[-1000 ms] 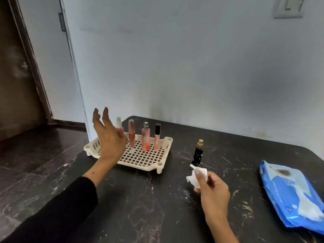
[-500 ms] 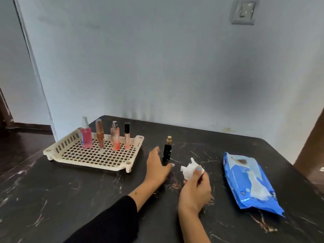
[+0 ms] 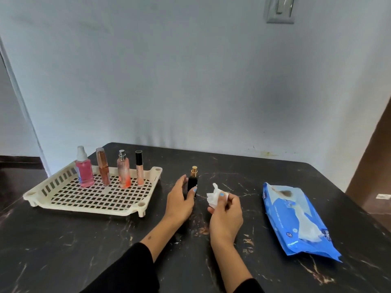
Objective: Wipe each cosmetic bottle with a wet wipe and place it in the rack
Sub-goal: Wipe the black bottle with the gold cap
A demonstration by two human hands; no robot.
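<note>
A small black bottle (image 3: 192,182) with a gold cap is shown upright on the dark marble table (image 3: 63,250), just right of the cream rack (image 3: 88,199) and not yet in it. The left hand (image 3: 179,200) is curled around the bottle's lower body, thumb on the near right side and fingers behind; whether a firm grip has been formed cannot be told. A crumpled wet wipe (image 3: 214,196) is pinched between the thumb and fingers of the right hand (image 3: 227,212), close beside the bottle but apart from it. Four bottles are seen standing along the rack's far edge: a pink spray bottle (image 3: 84,171), a rose-gold tube (image 3: 103,168), a peach perfume bottle (image 3: 123,171) and a slim black-capped tube (image 3: 139,169). A blue wipe packet (image 3: 296,218) lies well to the right. Several risks may be judged from this arrangement. The black bottle is narrow and tall, so it could be tipped if it is nudged before being properly gripped. Moisture from the wipe could make the glossy body slippery during lifting. On placement, the bottle's small base could be seated unevenly on the rack's open grid, and the closely spaced standing bottles could be knocked over by the hand during delivery.
</note>
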